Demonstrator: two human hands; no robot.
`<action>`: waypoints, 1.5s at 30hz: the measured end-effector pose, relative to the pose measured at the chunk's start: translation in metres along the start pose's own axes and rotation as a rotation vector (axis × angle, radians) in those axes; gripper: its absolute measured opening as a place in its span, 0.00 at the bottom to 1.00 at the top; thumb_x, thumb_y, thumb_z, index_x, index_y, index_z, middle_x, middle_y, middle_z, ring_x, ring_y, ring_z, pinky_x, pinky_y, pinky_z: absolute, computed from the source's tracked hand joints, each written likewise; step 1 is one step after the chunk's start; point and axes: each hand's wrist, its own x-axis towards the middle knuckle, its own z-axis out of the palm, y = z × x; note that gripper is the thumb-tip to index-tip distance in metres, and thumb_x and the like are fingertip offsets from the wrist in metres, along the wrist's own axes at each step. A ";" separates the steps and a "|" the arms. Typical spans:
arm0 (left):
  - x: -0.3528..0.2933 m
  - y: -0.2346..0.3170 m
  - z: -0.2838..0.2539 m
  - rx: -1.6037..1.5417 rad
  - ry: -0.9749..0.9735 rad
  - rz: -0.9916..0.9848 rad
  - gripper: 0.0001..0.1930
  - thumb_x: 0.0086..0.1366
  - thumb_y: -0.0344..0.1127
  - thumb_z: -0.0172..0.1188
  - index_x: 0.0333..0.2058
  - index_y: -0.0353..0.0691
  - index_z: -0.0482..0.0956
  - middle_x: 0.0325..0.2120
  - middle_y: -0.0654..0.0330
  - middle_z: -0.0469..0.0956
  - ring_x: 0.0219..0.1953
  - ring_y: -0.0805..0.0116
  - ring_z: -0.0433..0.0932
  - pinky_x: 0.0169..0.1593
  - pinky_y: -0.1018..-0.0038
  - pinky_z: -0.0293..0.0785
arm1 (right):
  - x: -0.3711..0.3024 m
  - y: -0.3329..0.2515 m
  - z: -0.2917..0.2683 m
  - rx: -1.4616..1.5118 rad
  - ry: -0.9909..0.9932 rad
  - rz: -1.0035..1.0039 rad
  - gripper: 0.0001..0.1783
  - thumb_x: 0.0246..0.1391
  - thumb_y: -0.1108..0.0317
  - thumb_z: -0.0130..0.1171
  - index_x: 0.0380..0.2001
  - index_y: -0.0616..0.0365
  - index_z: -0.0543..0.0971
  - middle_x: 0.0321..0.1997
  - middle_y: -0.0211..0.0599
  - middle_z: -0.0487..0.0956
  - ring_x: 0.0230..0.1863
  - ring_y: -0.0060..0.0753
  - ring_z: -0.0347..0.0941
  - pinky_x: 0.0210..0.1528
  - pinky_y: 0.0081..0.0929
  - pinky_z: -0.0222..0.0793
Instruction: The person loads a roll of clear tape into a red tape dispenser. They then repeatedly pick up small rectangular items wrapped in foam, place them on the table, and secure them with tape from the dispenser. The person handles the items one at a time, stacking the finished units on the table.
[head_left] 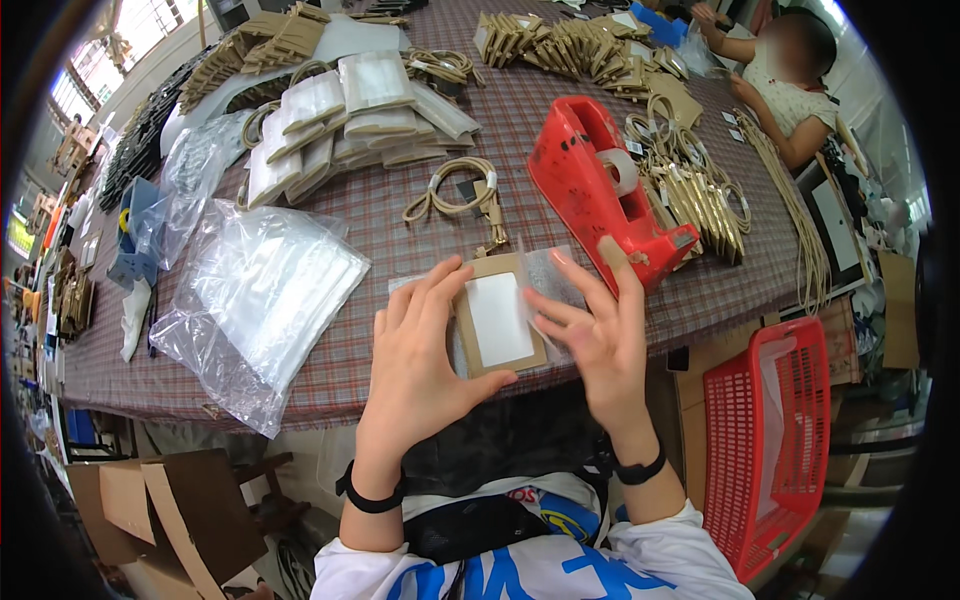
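A flat tan card holder (499, 312) with a white face lies near the table's front edge on a translucent packing sheet (562, 274). My left hand (420, 345) grips the holder, fingertips at its upper left edge and thumb along its lower edge. To the right, my right hand (603, 325) has its fingers spread, the fingertips beside the sheet's raised flap. A tan wrap covers one fingertip of that hand. Just beyond the holder lies a coiled tan strap (455, 192) with gold-coloured metal parts. The red tape dispenser (590, 190) stands beyond my right hand.
Clear plastic bags (270, 290) are heaped at the left, with a pile of wrapped flat packs (340, 110) behind. More tan straps (690, 190) lie right of the dispenser. A red basket (765, 440) stands lower right, an open carton (165, 505) lower left. A co-worker (790, 90) sits far right.
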 end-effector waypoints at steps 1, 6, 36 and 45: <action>0.000 0.001 -0.001 -0.002 -0.009 -0.003 0.54 0.39 0.42 0.87 0.67 0.41 0.70 0.70 0.51 0.71 0.66 0.46 0.71 0.66 0.55 0.65 | 0.007 0.004 -0.012 0.121 -0.034 0.059 0.39 0.73 0.76 0.49 0.80 0.64 0.44 0.78 0.66 0.63 0.73 0.58 0.72 0.72 0.41 0.70; 0.001 0.002 -0.001 -0.007 -0.004 0.010 0.54 0.39 0.42 0.87 0.67 0.41 0.70 0.70 0.52 0.72 0.66 0.46 0.71 0.66 0.55 0.65 | 0.023 0.002 -0.028 0.196 -0.162 0.129 0.37 0.76 0.72 0.45 0.80 0.63 0.44 0.78 0.65 0.63 0.75 0.60 0.70 0.78 0.46 0.61; -0.018 -0.002 0.000 0.234 0.246 -0.228 0.43 0.53 0.48 0.82 0.63 0.36 0.74 0.67 0.49 0.72 0.66 0.46 0.71 0.64 0.55 0.66 | 0.032 0.015 -0.012 -0.744 -0.467 -0.315 0.51 0.52 0.79 0.57 0.78 0.66 0.49 0.76 0.61 0.68 0.75 0.64 0.67 0.77 0.50 0.61; -0.024 0.013 -0.003 0.247 0.323 -0.353 0.10 0.63 0.34 0.73 0.37 0.37 0.82 0.42 0.55 0.81 0.49 0.52 0.76 0.54 0.59 0.71 | 0.030 0.016 -0.009 -0.773 -0.423 -0.367 0.49 0.52 0.79 0.57 0.77 0.65 0.54 0.72 0.66 0.68 0.69 0.70 0.70 0.71 0.52 0.68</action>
